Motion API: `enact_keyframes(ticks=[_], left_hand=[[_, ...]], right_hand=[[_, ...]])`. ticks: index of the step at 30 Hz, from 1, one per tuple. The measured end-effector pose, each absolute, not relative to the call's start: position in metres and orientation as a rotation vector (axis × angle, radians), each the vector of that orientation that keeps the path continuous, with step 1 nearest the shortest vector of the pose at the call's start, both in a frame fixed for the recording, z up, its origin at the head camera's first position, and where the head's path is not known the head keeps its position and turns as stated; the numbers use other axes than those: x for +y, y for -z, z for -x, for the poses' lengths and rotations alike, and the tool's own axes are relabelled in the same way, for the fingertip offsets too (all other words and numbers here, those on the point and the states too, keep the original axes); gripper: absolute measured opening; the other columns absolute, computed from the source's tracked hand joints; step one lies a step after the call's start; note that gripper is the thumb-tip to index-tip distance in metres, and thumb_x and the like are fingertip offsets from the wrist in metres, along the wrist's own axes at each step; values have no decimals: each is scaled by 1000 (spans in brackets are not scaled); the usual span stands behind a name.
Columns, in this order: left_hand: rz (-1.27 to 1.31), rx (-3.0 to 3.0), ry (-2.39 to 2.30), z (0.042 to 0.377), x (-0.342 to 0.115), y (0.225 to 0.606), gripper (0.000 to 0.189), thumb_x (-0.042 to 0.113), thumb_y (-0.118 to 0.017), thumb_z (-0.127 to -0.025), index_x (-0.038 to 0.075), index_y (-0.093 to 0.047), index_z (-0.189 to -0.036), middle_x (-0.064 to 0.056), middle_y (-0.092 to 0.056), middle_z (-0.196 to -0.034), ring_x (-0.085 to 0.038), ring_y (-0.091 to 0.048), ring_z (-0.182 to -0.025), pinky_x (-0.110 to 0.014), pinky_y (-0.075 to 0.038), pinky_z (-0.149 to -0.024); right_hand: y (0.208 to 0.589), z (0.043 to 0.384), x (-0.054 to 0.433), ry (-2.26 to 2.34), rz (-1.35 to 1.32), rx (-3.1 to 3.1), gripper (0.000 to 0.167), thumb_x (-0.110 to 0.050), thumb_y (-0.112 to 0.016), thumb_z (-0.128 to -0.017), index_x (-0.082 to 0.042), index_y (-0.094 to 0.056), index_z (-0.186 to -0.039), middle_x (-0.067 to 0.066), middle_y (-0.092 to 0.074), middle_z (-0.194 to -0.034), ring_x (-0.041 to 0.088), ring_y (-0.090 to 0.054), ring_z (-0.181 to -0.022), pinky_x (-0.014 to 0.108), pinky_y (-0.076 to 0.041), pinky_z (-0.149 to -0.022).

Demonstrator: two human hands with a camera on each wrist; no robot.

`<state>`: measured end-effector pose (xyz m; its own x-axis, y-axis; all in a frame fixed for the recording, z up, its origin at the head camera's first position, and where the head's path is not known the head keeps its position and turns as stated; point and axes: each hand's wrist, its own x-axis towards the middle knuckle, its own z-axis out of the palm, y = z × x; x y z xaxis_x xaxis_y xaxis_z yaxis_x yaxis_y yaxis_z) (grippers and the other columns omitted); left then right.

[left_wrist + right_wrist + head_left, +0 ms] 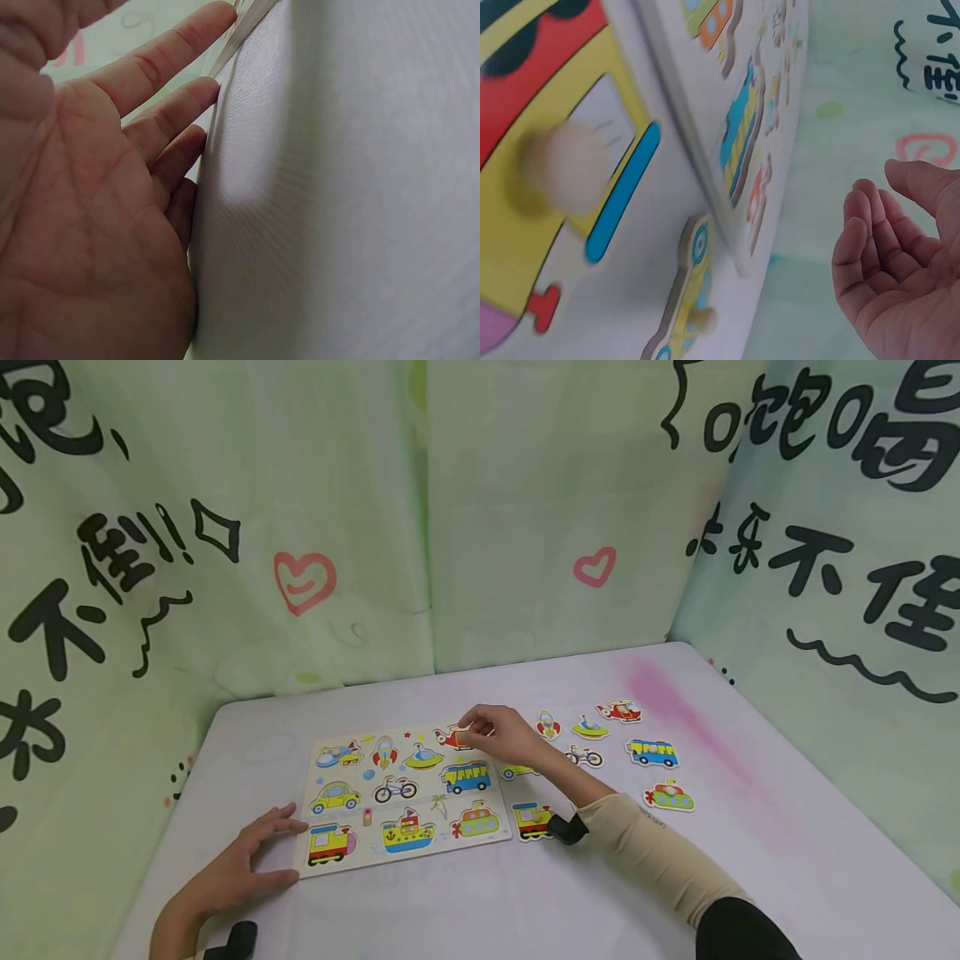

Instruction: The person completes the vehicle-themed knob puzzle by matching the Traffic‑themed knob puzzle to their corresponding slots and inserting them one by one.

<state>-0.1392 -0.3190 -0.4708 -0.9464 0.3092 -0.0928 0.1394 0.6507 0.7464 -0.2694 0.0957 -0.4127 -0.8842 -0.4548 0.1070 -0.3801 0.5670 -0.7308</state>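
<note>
The right hand (501,732) hung, fingers half-curled, empty; if the left hand (242,860), fingers spread, slackened, the board (426,802) might slide.

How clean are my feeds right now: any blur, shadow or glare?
Head view: fairly even light, no strong glare on the puzzle board; left wrist view: dimmer, a soft shadow band running down the white table beside the left hand; right wrist view: the knob on the close train piece is badly blurred, the right hand clearer.
</note>
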Motion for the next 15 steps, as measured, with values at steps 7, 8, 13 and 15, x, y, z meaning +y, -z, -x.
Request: enact_keyframes(ticks=[7, 8, 13, 15], left_hand=[[-395, 2659, -1189, 139, -320, 472, 58, 17, -87, -78, 10, -62, -130, -30, -34, -159, -58, -19, -146, -80, -21, -109], [-392, 2658, -1190, 139, -320, 471, 58, 17, -87, -78, 10, -61, -130, -30, -34, -159, -58, -19, -146, -79, -21, -109], [-371, 2648, -1188, 139, -319, 471, 58, 18, -87, -79, 10, -61, -130, -30, -33, -159, -58, -17, -147, -79, -20, -110], [-354, 2642, -1190, 139, -319, 471, 58, 18, -87, -78, 10, -61, -130, -30, -33, -160, -57, -16, -147, -79, -19, -111]], right_hand=[[419, 275, 116, 1191, 620, 2750, 24, -20, -70, -98, -4, -70, -116, 3, -67, -93, 17, -61, -86, 26, -52, -76], [420, 276, 119, 1186, 605, 2758, 24, -20, -70, -98, -4, -70, -116, 3, -67, -94, 17, -61, -87, 27, -52, -77], [422, 280, 132, 1174, 516, 2783, 23, -21, -70, -98, -6, -70, -116, 4, -67, -96, 18, -60, -88, 28, -52, -78], [422, 281, 138, 1177, 488, 2789, 23, -21, -69, -98, -6, -70, -116, 5, -68, -96, 19, -60, -88, 28, -52, -78]])
